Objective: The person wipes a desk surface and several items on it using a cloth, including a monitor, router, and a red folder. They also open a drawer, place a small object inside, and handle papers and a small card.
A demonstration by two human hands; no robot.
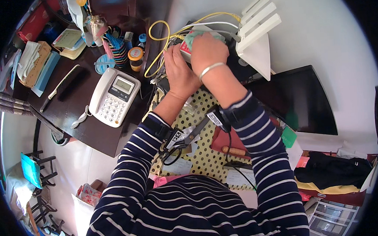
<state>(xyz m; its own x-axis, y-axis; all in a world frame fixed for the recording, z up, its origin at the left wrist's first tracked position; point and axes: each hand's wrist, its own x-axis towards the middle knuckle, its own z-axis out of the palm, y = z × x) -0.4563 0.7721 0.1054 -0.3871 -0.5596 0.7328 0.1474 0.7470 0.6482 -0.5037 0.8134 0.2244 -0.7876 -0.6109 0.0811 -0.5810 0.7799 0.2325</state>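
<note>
A pale green cloth (195,37) is bunched under my right hand (210,52), which presses it onto a white and red box (185,49). My left hand (180,71) rests against the near left side of that box, its fingers fairly straight. Its thumb and the palm side are hidden, so I cannot tell how firmly it grips. Just right of my hands stands a white router (256,48) with several upright antennas. Yellow cable (159,22) loops behind and to the left of the box.
Below my forearms, black-handled scissors (190,138) lie on a polka-dot cloth (209,148). A wooden-handled tool (234,150) lies on red cloth. To the left, a dark desk (78,122) bears a corded telephone (115,97), a brush (62,82) and a jar (135,58). A dark monitor (305,100) stands right.
</note>
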